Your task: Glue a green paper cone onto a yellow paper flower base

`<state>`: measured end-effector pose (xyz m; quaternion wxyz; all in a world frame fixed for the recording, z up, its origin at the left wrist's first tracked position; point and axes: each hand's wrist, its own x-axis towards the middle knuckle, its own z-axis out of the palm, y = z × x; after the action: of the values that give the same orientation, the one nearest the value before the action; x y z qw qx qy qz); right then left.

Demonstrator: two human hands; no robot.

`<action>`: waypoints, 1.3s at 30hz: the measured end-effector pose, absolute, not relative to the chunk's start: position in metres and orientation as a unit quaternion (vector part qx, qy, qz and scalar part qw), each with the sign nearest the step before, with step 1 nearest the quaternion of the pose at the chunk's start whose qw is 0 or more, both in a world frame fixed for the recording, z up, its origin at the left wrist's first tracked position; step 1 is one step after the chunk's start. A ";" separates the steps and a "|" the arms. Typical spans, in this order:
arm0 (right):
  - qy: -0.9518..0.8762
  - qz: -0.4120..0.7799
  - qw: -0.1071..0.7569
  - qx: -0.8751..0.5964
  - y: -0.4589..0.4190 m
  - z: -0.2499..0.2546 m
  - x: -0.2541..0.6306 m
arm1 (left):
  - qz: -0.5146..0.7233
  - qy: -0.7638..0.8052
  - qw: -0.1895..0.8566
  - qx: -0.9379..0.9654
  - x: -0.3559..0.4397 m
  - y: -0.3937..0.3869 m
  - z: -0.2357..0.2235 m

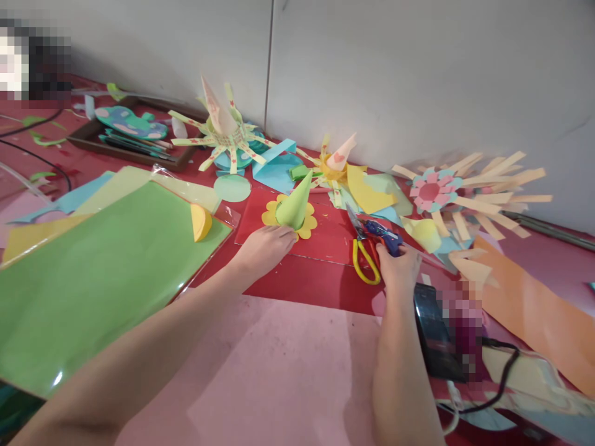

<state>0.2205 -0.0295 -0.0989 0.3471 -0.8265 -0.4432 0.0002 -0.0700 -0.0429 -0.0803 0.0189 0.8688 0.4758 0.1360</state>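
A light green paper cone (296,204) stands tilted on a yellow flower-shaped paper base (307,228), on a red sheet (330,238). My left hand (269,248) is closed at the near side of the cone's foot; its fingertips are partly hidden. At the right, my right hand (400,265) is closed around a dark blue tool (383,236) that looks like a small glue gun. Scissors (365,263) with yellow and red handles lie just left of that hand, blades pointing away from me.
Finished-looking paper figures, such as a strip-legged cone (223,118) and a pink flower (432,190), line the wall. Green paper in plastic (106,279) lies left, with a yellow folded piece (201,223) on it. A brown tray (134,155), phone (434,328) and orange sheet (534,310) surround the work.
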 end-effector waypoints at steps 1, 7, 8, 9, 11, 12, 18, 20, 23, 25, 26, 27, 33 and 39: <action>-0.439 0.004 0.347 -0.829 -0.029 -0.098 0.220 | 0.127 0.467 0.017 0.875 -0.069 -0.044 -0.080; -0.421 0.032 0.347 -0.837 -0.031 -0.086 0.212 | 0.103 0.440 -0.015 0.892 -0.067 -0.045 -0.081; -0.419 0.026 0.354 -0.835 -0.032 -0.083 0.211 | 0.108 0.438 -0.020 0.892 -0.067 -0.046 -0.081; -0.420 0.013 0.363 -0.832 -0.033 -0.081 0.210 | 0.115 0.436 -0.024 0.892 -0.066 -0.046 -0.082; -0.432 -0.032 0.386 -0.814 -0.036 -0.076 0.205 | 0.129 0.439 -0.029 0.889 -0.064 -0.048 -0.083; -0.442 -0.057 0.399 -0.801 -0.037 -0.074 0.201 | 0.135 0.442 -0.030 0.886 -0.062 -0.049 -0.083; -0.617 -0.076 0.415 -0.664 -0.043 -0.073 0.154 | 0.145 0.461 -0.023 0.875 -0.056 -0.056 -0.080; -0.685 -0.053 0.381 -0.619 -0.045 -0.078 0.136 | 0.143 0.469 -0.013 0.872 -0.055 -0.057 -0.080; -0.755 -0.015 0.328 -0.567 -0.049 -0.086 0.118 | 0.142 0.476 -0.002 0.868 -0.054 -0.058 -0.081; -0.779 0.001 0.311 -0.544 -0.051 -0.091 0.112 | 0.136 0.476 -0.006 0.869 -0.054 -0.058 -0.081; -0.789 0.006 0.305 -0.534 -0.051 -0.093 0.110 | 0.132 0.475 -0.009 0.870 -0.054 -0.058 -0.081; -0.798 0.012 0.300 -0.523 -0.051 -0.094 0.109 | 0.128 0.475 -0.010 0.871 -0.054 -0.058 -0.081; -0.821 0.036 0.257 -0.508 -0.049 -0.100 0.108 | 0.143 0.485 -0.009 0.863 -0.053 -0.060 -0.079; -0.825 0.033 0.244 -0.508 -0.049 -0.104 0.108 | 0.123 0.489 -0.038 0.863 -0.053 -0.060 -0.078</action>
<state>0.1075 -0.0494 -0.1040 0.2441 -0.5084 -0.8252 0.0331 -0.0528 -0.0605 -0.0783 -0.0381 0.8630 0.4885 0.1231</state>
